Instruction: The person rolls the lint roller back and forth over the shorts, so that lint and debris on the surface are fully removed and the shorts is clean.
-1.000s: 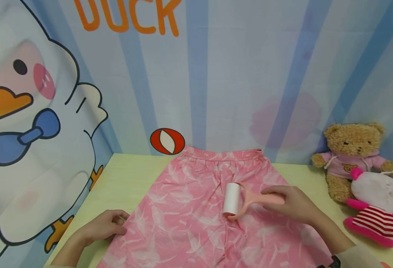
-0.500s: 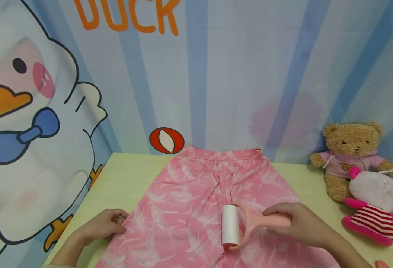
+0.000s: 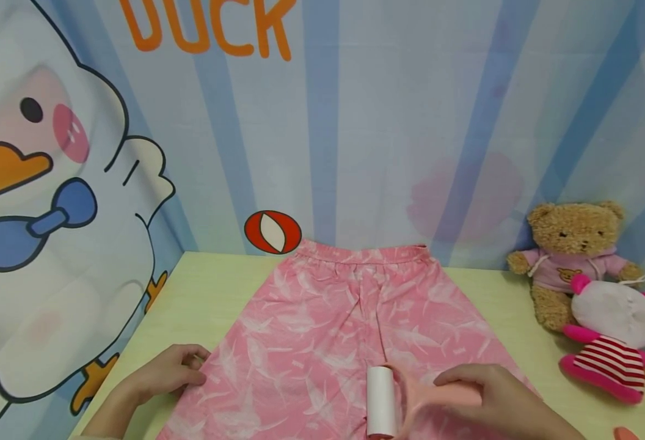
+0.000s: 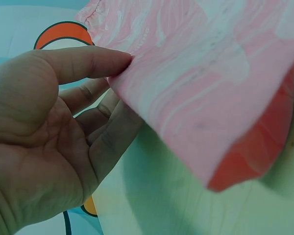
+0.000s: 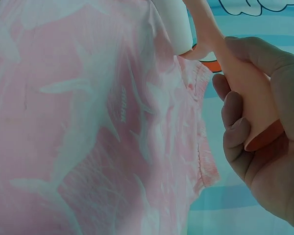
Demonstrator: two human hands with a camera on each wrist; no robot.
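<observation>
Pink shorts (image 3: 300,342) with a white shark print lie spread on the table, waistband toward the wall. My right hand (image 3: 504,397) grips the peach handle of a lint roller (image 3: 380,400), fingers wrapped round it in the right wrist view. The roller's white cylinder rests on the middle of the shorts, near the centre seam. At the left edge of the shorts, my left hand (image 3: 171,370) pinches the cloth between thumb and fingers, as the left wrist view (image 4: 49,112) shows. One leg opening (image 4: 255,156) hangs open there with its inside visible.
A brown teddy bear (image 3: 575,244) in a pink hoodie sits at the back right of the pale yellow table (image 3: 212,293). A panda-like plush (image 3: 608,342) leans before it. A peach-coloured object (image 3: 625,433) shows at the bottom right edge. A printed duck curtain (image 3: 383,122) stands behind.
My right hand has drawn the lint roller down the shorts toward me, from below the waistband to the lower middle. The left hand stays at the shorts' left edge.
</observation>
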